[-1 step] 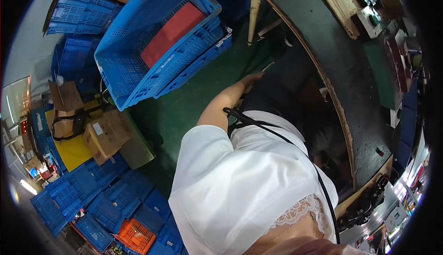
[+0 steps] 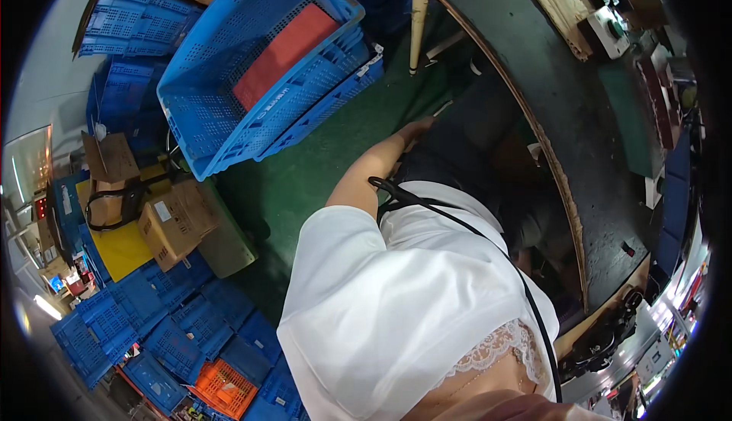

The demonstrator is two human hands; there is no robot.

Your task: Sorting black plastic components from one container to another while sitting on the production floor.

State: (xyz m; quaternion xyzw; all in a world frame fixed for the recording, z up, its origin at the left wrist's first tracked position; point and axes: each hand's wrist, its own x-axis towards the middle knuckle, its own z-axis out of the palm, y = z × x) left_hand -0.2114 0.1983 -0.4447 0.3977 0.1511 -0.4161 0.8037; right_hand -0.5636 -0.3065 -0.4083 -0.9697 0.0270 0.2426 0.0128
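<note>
1. White cloth fills the lower middle of our head view: our shirt [image 2: 374, 299], with a black cord [image 2: 393, 188] running across it.
2. Our left arm reaches forward from its sleeve, and the left hand [image 2: 416, 129] lies low beside our dark trousers [image 2: 442, 146], above the green floor [image 2: 305, 169]. A thin pale item [image 2: 442, 108] shows at its fingertips; whether the fingers are closed on it, we cannot tell.
3. That item sits between the blue crate [image 2: 236, 143] and the worn near edge of the dark tabletop [image 2: 564, 116], nearer the tabletop's edge.
4. We cannot make out our right hand, so whether the two hands are together or apart, we cannot tell.
5. Inside the blue crate a red slab [image 2: 284, 56] lies along the long wall closest to us; another blue crate is stacked beneath.
6. On the tabletop, a small dark-and-red object [image 2: 627, 249] lies by the near right corner, and a white box with a green part [image 2: 610, 36] stands toward the far edge.
7. To our left we see a cardboard box [image 2: 171, 226] on a yellow panel [image 2: 126, 257], and below it an orange crate [image 2: 223, 388] among blue ones.
</note>
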